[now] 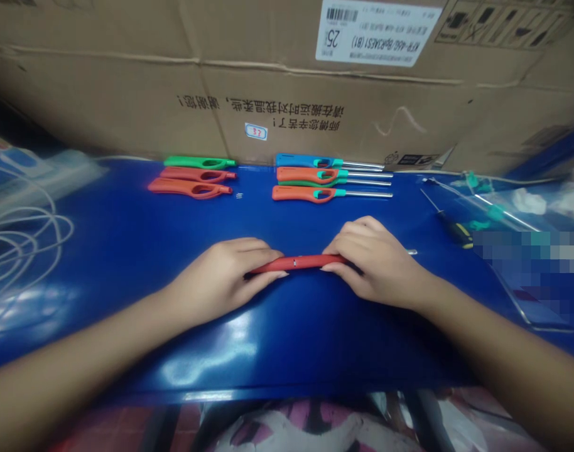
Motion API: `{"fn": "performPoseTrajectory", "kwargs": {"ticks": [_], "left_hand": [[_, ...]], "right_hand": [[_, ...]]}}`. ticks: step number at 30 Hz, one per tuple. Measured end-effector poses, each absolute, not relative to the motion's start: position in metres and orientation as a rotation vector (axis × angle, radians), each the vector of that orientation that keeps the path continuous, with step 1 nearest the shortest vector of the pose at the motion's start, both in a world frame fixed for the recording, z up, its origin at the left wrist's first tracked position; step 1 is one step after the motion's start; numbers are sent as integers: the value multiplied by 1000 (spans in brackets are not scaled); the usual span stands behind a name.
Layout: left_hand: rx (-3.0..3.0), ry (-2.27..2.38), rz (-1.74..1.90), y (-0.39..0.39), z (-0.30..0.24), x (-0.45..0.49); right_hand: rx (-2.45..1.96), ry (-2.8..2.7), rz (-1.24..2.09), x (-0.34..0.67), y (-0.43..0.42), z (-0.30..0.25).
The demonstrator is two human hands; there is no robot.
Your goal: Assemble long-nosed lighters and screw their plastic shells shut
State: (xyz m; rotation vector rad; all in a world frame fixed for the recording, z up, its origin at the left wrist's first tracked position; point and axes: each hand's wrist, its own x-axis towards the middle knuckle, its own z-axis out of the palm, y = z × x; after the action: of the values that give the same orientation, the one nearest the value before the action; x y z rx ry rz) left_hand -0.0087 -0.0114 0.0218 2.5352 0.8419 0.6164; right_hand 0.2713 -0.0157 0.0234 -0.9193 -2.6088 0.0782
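Observation:
A red lighter point(303, 262) lies edge-up between my two hands, just above the blue table. My left hand point(233, 270) pinches its left end between thumb and fingers. Its right end is gripped by my right hand point(369, 260), and a metal tip point(412, 252) shows just beyond that hand. Behind them, several long-nosed lighters with metal tubes, among them an orange lighter point(296, 194) and a blue lighter point(299, 161), lie in a stack of rows. To their left are handles without tubes: a green handle point(188, 162) and an orange handle point(178, 188).
Tiny metal pins point(239, 195) lie by the orange handle. A large cardboard box point(140, 81) walls off the back. White cable coils point(23, 232) sit at the left. At the right are a screwdriver point(459, 233) and clear plastic bags point(508, 210). The blue table point(268, 351) ends near my lap.

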Motion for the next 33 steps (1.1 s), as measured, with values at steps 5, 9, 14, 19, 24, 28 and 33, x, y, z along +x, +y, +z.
{"fn": "performPoseTrajectory", "kwargs": {"ticks": [5, 9, 14, 19, 24, 28, 33], "left_hand": [[2533, 828, 619, -14, 22, -9], [2561, 838, 642, -11, 21, -10], [2539, 994, 778, -7, 18, -10], [2371, 1119, 818, -6, 21, -11], [1896, 1151, 746, -8, 26, -7], [1364, 1032, 619, -7, 25, 1], [1548, 971, 661, -11, 24, 0]], "right_hand": [[-892, -2614, 36, 270, -17, 23], [-905, -2571, 81, 270, -15, 24], [-997, -2407, 125, 278, -9, 25], [-1067, -2359, 123, 281, -5, 25], [-1078, -2429, 27, 278, -8, 24], [-957, -2558, -115, 275, -11, 23], [-911, -2562, -52, 273, -14, 25]]}}
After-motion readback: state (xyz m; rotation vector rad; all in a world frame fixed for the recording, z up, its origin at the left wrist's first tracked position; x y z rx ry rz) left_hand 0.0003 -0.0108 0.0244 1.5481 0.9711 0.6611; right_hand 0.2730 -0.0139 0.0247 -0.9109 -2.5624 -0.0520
